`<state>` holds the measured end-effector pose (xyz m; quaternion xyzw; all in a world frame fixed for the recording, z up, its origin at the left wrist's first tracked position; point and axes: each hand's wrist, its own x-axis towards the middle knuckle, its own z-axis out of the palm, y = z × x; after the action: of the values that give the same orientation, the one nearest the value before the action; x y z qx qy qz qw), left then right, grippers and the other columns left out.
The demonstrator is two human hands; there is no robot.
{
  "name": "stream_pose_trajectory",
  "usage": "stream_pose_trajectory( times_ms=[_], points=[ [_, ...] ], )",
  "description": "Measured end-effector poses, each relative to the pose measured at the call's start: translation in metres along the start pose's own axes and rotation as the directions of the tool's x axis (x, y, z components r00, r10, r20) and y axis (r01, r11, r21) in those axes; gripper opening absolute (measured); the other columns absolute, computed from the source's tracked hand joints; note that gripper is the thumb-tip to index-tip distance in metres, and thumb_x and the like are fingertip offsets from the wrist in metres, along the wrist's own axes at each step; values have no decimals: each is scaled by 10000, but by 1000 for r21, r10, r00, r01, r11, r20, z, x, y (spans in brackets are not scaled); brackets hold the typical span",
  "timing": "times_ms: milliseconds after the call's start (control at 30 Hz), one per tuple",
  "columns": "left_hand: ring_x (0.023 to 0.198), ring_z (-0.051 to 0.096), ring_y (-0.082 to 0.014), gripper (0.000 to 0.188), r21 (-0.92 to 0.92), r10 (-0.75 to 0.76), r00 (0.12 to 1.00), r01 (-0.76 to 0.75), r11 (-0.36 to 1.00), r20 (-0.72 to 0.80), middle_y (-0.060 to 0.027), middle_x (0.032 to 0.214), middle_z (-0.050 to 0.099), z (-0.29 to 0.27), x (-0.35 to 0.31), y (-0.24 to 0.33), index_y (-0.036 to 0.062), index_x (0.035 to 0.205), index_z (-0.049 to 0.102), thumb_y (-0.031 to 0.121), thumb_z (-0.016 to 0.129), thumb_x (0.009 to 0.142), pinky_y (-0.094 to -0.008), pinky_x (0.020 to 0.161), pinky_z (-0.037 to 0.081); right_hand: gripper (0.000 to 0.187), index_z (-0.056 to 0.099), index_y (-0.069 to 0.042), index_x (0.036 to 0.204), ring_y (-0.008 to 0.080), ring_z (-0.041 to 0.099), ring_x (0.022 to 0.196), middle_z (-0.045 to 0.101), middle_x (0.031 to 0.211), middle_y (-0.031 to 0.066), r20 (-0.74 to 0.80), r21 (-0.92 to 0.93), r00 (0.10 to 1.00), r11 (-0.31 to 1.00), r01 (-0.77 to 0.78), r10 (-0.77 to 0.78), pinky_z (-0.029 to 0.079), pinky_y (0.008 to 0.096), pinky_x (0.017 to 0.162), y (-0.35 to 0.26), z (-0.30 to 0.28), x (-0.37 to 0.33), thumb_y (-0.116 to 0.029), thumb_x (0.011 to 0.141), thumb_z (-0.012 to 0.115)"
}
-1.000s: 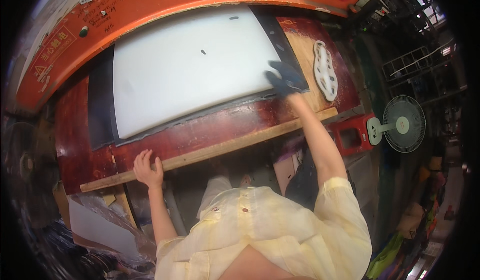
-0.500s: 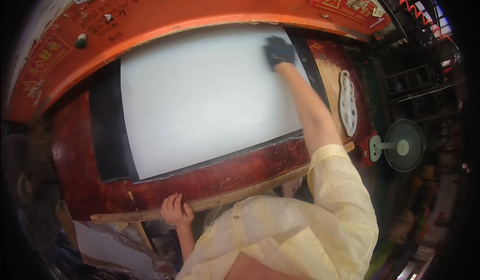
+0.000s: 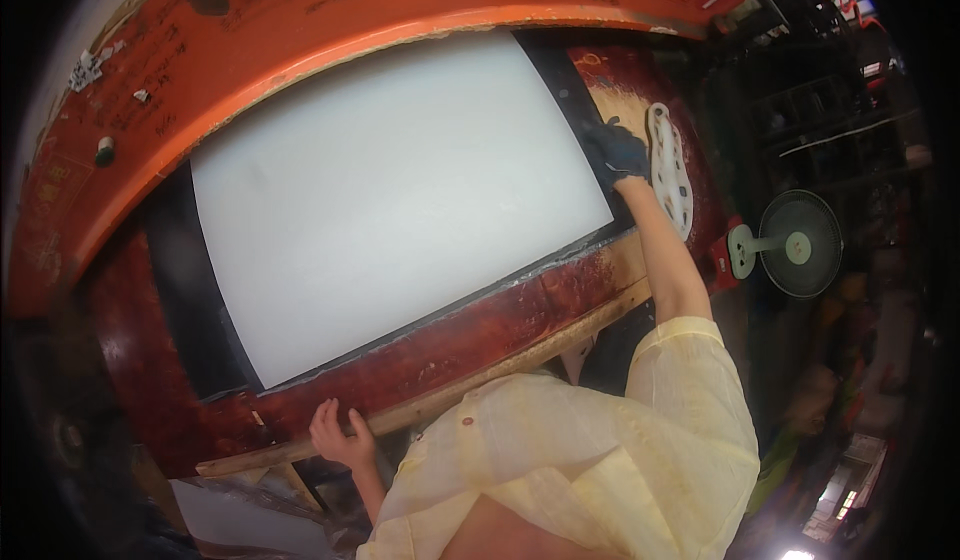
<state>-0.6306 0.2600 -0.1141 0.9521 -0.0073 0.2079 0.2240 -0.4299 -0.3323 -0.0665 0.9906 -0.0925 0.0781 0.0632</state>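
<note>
A large smooth white sheet (image 3: 400, 200) lies on a black mat (image 3: 185, 290) on the dark red table. My right hand (image 3: 618, 150), in a dark glove, is off the sheet, over the mat's right edge. Its fingers look apart with nothing visible in them, though the dark glove blurs their detail. Just right of it lies a long white curved piece with dark-looking holes (image 3: 669, 170); whether the glove touches it I cannot tell. My bare left hand (image 3: 341, 435) rests at the table's front edge, fingers stretched and thumb apart, holding nothing.
An orange machine beam (image 3: 330, 60) with green buttons and a warning label spans the far side, close over the sheet's back edge. A wooden strip (image 3: 430, 405) runs along the table's front. At the right stands a fan (image 3: 798, 247); a pale board (image 3: 235, 512) is below the table, front left.
My right hand has left the sheet's far right corner and come nearer, toward the white curved piece. My left hand stays at the front edge. The view has turned somewhat.
</note>
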Motion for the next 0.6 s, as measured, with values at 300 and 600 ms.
stream_pose_trajectory(
  times_ms=[300, 600],
  points=[
    [1001, 579, -256, 169, -137, -368, 917, 349, 927, -154, -106, 1058, 613, 13, 5, -3, 6, 1030, 645, 102, 596, 899, -355, 858, 464, 267, 690, -114, 1008, 337, 617, 998, 657, 1081, 109, -43, 17, 996, 997, -77, 77, 499, 435, 842, 21, 18, 36, -231, 821, 539],
    [975, 580, -277, 140, -88, -176, 967, 162, 983, -184, -114, 1024, 621, 14, -1, -11, 14, 989, 646, 49, 611, 859, -372, 832, 476, 444, 670, -133, 1134, 310, 592, 1105, 629, 1184, 152, 129, -198, 937, 935, -295, 323, 458, 395, 925, 28, 0, 85, -453, 876, 502]
  ],
)
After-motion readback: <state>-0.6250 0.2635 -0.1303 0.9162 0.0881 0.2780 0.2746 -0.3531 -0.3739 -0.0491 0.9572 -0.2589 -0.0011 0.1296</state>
